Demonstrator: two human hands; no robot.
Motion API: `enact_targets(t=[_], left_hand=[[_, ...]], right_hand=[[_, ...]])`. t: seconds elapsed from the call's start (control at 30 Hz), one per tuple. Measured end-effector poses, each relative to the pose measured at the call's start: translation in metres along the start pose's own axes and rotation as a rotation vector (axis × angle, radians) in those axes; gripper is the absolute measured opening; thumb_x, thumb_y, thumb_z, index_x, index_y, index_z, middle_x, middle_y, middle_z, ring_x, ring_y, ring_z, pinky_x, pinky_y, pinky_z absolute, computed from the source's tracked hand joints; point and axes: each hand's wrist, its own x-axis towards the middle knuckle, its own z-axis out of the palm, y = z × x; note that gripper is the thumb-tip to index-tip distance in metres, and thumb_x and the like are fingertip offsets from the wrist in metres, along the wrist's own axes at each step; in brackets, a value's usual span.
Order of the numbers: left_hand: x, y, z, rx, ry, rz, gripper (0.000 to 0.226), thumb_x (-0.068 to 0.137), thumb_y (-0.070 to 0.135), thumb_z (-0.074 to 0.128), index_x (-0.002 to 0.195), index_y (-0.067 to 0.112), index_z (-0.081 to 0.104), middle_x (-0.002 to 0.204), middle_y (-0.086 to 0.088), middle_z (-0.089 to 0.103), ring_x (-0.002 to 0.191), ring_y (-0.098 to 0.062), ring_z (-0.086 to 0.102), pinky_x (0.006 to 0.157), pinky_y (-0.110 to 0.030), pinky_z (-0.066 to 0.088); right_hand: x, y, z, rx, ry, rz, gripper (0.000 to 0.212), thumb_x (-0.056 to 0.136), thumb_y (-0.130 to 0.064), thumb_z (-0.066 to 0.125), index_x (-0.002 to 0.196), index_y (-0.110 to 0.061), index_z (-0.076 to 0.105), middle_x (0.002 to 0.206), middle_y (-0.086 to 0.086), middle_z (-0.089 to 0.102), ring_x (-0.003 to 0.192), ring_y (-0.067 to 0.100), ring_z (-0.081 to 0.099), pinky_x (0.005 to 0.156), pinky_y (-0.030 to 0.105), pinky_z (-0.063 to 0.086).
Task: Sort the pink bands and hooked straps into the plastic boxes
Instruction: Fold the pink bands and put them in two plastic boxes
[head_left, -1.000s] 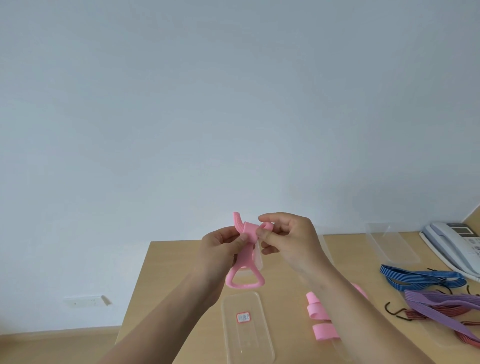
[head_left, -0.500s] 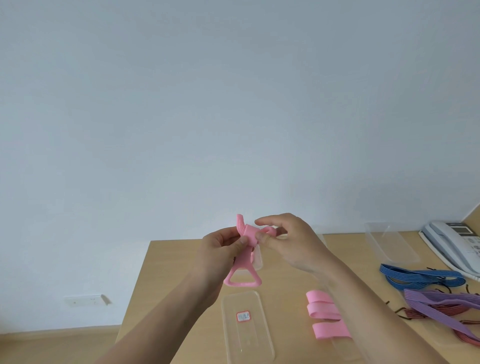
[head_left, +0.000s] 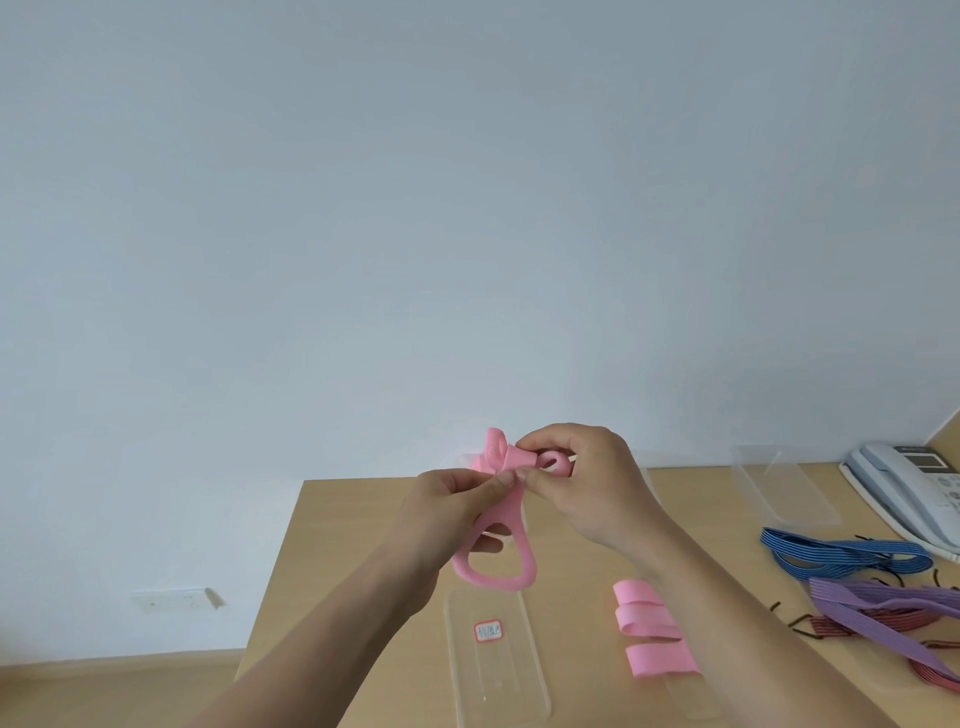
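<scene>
soft even daylight, faint shadows, slight wide-angle edge curvature

Holding left hand (head_left: 447, 512) and right hand (head_left: 587, 483) raised together, fingertips nearly touching. Pinching a pink band (head_left: 498, 579) between left thumb and forefinger; gripping its upper folds with curled right fingers, knuckles turned upward. Reaching in from the lower edge with bare forearms (head_left: 322, 639), converging. Possibly hooking a lower left finger through the loop; partly hidden.
</scene>
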Motion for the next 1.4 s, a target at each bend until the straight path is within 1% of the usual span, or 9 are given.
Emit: enact_targets(t=[0.3,0.43,0.67,0.87,0.97,1.1,1.17,1.27,1.4], left_hand=[[0.0,0.009,-0.004,-0.142,-0.128,-0.061,0.062,0.077,0.077,0.07,0.105,0.023,0.082,0.111,-0.014,0.079,0.103,-0.035,0.076,0.08,-0.043,0.063],[-0.001,0.003,-0.005,-0.168,-0.183,-0.028,0.06,0.087,0.069,0.065,0.119,0.019,0.078,0.117,-0.011,0.076,0.112,-0.037,0.072,0.085,-0.038,0.061],[-0.001,-0.004,-0.004,-0.237,-0.232,-0.001,0.045,0.093,0.046,0.069,0.121,0.011,0.076,0.119,-0.016,0.075,0.105,-0.03,0.073,0.096,-0.05,0.06],[0.003,-0.012,-0.012,-0.219,-0.207,0.012,0.03,0.093,0.018,0.063,0.116,0.001,0.076,0.12,-0.027,0.073,0.12,-0.048,0.065,0.106,-0.051,0.055],[0.003,-0.014,-0.013,-0.218,-0.206,0.02,0.031,0.092,0.015,0.063,0.117,0.003,0.076,0.12,-0.025,0.074,0.119,-0.046,0.067,0.108,-0.052,0.054],[0.003,-0.012,-0.012,-0.181,-0.193,0.049,0.031,0.09,0.012,0.064,0.117,0.006,0.077,0.118,-0.022,0.076,0.117,-0.043,0.069,0.107,-0.05,0.054],[0.002,-0.013,-0.012,-0.193,-0.187,0.039,0.034,0.087,0.013,0.065,0.117,0.005,0.076,0.118,-0.021,0.076,0.116,-0.041,0.07,0.105,-0.048,0.056],[0.0,-0.017,-0.013,-0.236,-0.199,-0.011,0.035,0.083,0.015,0.064,0.114,0.004,0.078,0.116,-0.02,0.077,0.106,-0.034,0.074,0.097,-0.04,0.06],[-0.003,-0.023,-0.019,-0.222,-0.211,-0.082,0.035,0.084,0.029,0.067,0.109,0.009,0.08,0.113,-0.016,0.077,0.094,-0.034,0.074,0.087,-0.04,0.062]], right_hand=[[-0.011,-0.004,0.009,-0.116,0.157,-0.206,0.016,0.074,-0.006,0.08,0.086,-0.015,0.076,0.086,-0.007,0.069,0.081,0.011,0.065,0.071,0.034,0.052],[-0.013,-0.003,0.012,-0.142,0.187,-0.27,0.014,0.074,-0.005,0.079,0.084,-0.013,0.074,0.088,-0.003,0.068,0.083,0.017,0.065,0.071,0.038,0.053],[-0.018,0.004,0.02,-0.162,0.143,-0.266,0.018,0.072,0.006,0.074,0.083,-0.008,0.07,0.088,-0.001,0.071,0.08,0.017,0.066,0.069,0.038,0.054],[-0.021,0.003,0.019,-0.099,0.01,-0.258,0.019,0.08,0.0,0.072,0.088,-0.016,0.077,0.105,-0.007,0.073,0.102,0.003,0.066,0.086,0.023,0.052],[-0.019,0.001,0.017,-0.097,0.026,-0.224,0.018,0.083,-0.006,0.07,0.093,-0.021,0.072,0.096,-0.016,0.072,0.092,0.004,0.065,0.079,0.026,0.054],[-0.015,0.0,0.014,-0.206,-0.145,-0.151,0.027,0.091,-0.018,0.063,0.116,-0.025,0.064,0.107,-0.014,0.066,0.096,0.003,0.062,0.081,0.024,0.052],[-0.014,-0.002,0.013,-0.218,-0.198,-0.167,0.024,0.091,-0.016,0.062,0.111,-0.027,0.068,0.101,-0.016,0.066,0.09,0.002,0.06,0.077,0.019,0.05],[-0.014,-0.004,0.013,-0.2,-0.204,-0.171,0.011,0.089,-0.016,0.068,0.096,-0.024,0.07,0.09,-0.012,0.065,0.083,0.011,0.06,0.073,0.027,0.05],[-0.015,-0.002,0.017,-0.19,-0.19,-0.107,0.025,0.085,-0.007,0.07,0.104,-0.022,0.072,0.096,-0.013,0.063,0.085,0.011,0.061,0.076,0.025,0.05]])
